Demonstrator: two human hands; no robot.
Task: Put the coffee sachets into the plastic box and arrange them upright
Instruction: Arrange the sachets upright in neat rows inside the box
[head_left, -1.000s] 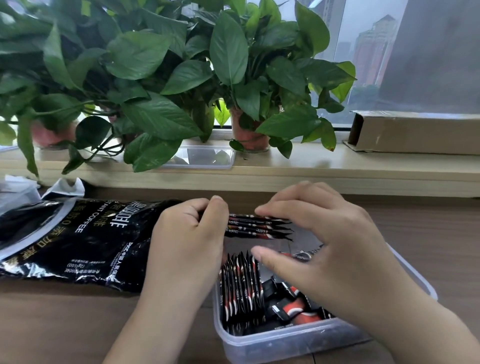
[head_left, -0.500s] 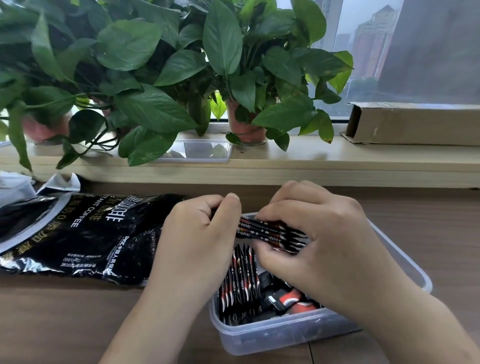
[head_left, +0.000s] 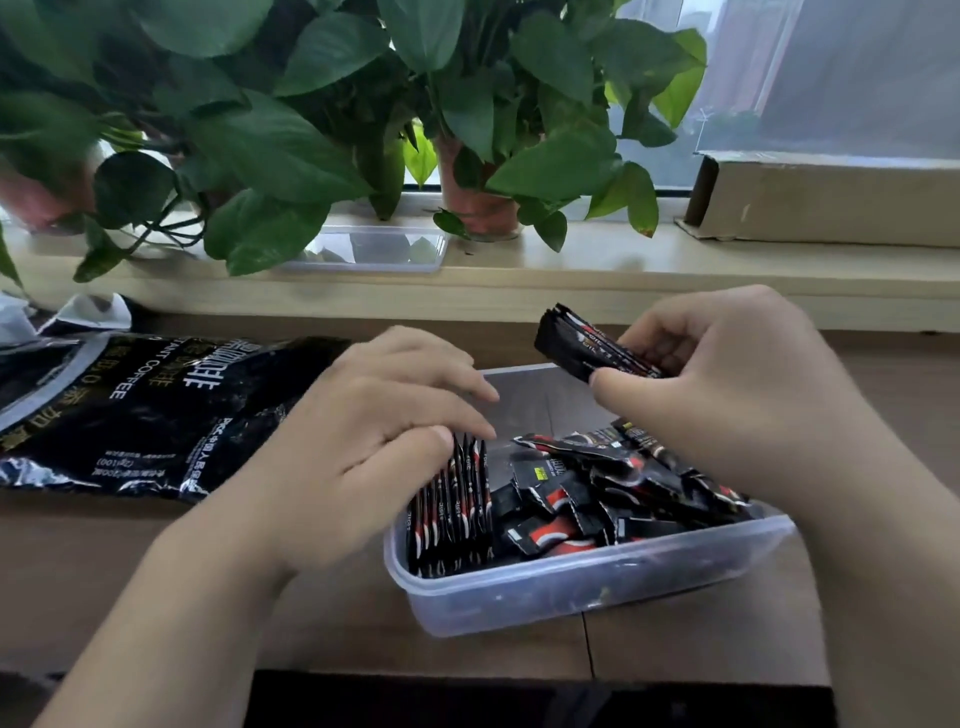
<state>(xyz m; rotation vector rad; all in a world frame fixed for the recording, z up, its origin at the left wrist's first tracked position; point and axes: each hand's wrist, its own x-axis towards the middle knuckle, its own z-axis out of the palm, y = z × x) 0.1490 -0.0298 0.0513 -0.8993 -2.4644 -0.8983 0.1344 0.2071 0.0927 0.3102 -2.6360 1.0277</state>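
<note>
- Wooden table (head_left: 156, 561); plastic box (head_left: 571, 587) at 6 o'clock, holding upright sachets (head_left: 452, 499) at its 9 o'clock side and loose sachets (head_left: 597, 493) towards 3.
- Left hand (head_left: 363, 447) rests relaxed fingers on the upright sachets; right hand (head_left: 737, 395) pinches a sachet bundle (head_left: 576, 343).
- Coffee bag (head_left: 145, 410) at 9; windowsill (head_left: 623, 270) and plants (head_left: 311, 130) at 12.
- Earlier both hands held the bundle; the left has let go.

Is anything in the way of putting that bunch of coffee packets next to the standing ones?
Yes. Loose sachets lie flat beside the upright row in the plastic box, and the left hand rests on that row. The right hand holds the bunch above.

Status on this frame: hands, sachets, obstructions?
Left hand rests on upright row. Right hand grips sachet bundle above plastic box. Loose sachets jumbled where the row must grow.
</note>
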